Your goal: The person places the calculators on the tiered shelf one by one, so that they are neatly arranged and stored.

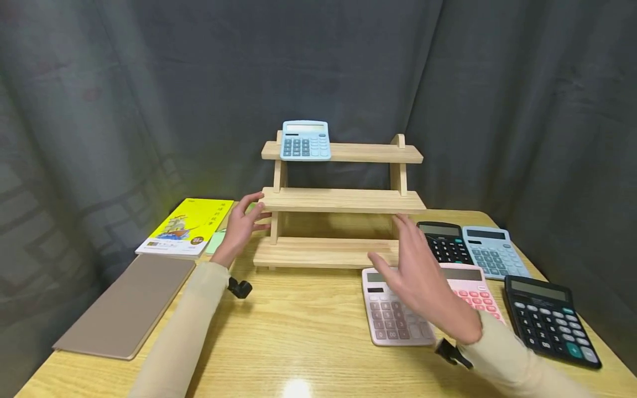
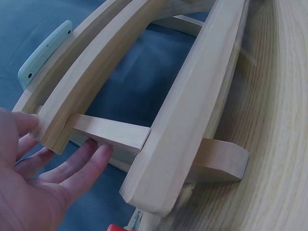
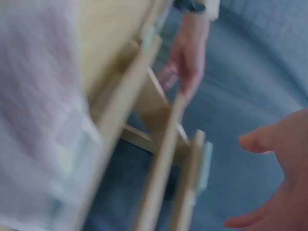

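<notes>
A three-tier wooden display rack stands on the table, a light blue calculator leaning at the left of its top tier. My left hand grips the left end of the middle shelf. Its fingers reach round that end and against the side support in the left wrist view. My right hand, spread and holding nothing, is over a pale pink calculator and a brighter pink calculator, partly covering both. In the right wrist view the thumb and fingers are apart.
Right of the rack lie a black calculator, a light blue calculator and a larger black calculator. At left are a yellow book and a brown notebook on the wooden table. A dark curtain hangs behind.
</notes>
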`<state>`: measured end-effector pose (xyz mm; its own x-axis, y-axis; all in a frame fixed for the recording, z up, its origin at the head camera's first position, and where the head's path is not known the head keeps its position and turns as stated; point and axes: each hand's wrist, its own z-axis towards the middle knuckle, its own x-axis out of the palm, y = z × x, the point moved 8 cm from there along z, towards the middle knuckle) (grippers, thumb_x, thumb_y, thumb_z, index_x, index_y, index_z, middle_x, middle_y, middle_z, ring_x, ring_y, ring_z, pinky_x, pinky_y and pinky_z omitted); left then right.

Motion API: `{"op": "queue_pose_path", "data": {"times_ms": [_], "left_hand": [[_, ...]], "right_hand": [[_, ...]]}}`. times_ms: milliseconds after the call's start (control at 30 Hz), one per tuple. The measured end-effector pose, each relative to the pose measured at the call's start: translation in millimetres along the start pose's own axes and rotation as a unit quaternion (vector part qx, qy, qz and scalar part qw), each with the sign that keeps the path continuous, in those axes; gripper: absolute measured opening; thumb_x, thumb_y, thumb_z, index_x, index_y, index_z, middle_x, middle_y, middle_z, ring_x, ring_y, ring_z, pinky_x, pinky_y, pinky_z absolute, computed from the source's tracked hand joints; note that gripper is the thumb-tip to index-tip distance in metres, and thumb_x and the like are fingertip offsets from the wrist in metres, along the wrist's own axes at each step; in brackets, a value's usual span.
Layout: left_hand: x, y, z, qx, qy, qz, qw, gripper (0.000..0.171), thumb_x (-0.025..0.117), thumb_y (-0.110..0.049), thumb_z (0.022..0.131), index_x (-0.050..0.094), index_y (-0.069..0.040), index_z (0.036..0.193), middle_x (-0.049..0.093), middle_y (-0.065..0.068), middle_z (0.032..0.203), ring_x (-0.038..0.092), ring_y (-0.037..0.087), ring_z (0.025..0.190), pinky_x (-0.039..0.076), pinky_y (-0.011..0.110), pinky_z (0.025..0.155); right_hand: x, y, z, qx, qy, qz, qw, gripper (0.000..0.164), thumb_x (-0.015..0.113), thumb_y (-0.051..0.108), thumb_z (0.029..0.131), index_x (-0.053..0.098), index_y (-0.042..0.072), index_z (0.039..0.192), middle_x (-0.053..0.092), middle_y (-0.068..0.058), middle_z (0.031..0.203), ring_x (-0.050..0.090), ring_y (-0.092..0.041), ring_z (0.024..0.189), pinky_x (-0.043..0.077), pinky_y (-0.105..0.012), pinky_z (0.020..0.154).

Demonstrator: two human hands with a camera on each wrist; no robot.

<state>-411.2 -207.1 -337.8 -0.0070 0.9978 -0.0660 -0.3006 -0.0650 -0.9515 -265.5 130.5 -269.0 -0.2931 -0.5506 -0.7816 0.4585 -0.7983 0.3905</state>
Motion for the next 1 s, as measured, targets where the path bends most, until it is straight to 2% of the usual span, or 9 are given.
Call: {"op": "queue_pose_path", "data": {"times_ms": [233,400,600,800,1000], "left_hand": [[0.1,-2.6,0.6,0.003,-0.003,-0.001,1.0000,0.046,0.050,-0.025,0.109,0.044,-0.005,0.150,0.036,0.016,0.154,0.059,0.046,0.120,0.062,0.039,0.084],[1.7,-2.0,0.0,-0.001,0.000,-0.002,1.0000,0.047,0.051,-0.026,0.108,0.044,-0.005,0.149,0.037,0.016,0.154,0.058,0.047,0.120,0.061,0.043,0.086],[-0.2,-1.2,-3.2,0.001,-0.001,0.001,1.0000,0.049,0.048,-0.027,0.109,0.041,-0.006,0.152,0.034,0.015,0.156,0.056,0.047,0.123,0.053,0.058,0.095],[0.9,0.1,-1.7,-0.001,-0.004,0.005,1.0000,0.047,0.049,-0.027,0.109,0.043,-0.006,0.151,0.037,0.014,0.154,0.056,0.048,0.122,0.052,0.059,0.095],[0.3,1.1,0.7,-0.002,-0.011,0.018,0.9998,0.046,0.049,-0.027,0.109,0.044,-0.007,0.149,0.039,0.014,0.153,0.061,0.043,0.119,0.053,0.058,0.093]], "right_hand": [[25.9,-30.6,-57.9,0.057,0.060,0.021,0.996,0.092,0.071,0.042,0.094,0.025,-0.013,0.151,0.021,-0.033,0.158,0.021,-0.051,0.144,0.023,-0.069,0.114],[38.0,-45.2,-83.2,0.102,0.079,-0.002,0.992,0.112,0.077,0.057,0.083,0.024,-0.017,0.149,0.015,-0.038,0.157,0.020,-0.056,0.142,0.023,-0.073,0.112],[47.9,-55.4,-93.5,0.141,0.098,-0.008,0.985,0.134,0.081,0.067,0.072,0.015,-0.019,0.151,0.014,-0.042,0.155,0.017,-0.059,0.141,0.019,-0.072,0.114],[63.1,-58.3,-99.7,0.164,0.158,-0.011,0.974,0.147,0.081,0.073,0.063,0.010,-0.021,0.150,0.014,-0.048,0.151,0.018,-0.062,0.140,0.018,-0.069,0.115],[68.9,-58.5,-100.9,0.174,0.169,-0.017,0.970,0.148,0.085,0.072,0.059,0.012,-0.018,0.151,0.012,-0.050,0.150,0.017,-0.064,0.138,0.020,-0.071,0.113]]}}
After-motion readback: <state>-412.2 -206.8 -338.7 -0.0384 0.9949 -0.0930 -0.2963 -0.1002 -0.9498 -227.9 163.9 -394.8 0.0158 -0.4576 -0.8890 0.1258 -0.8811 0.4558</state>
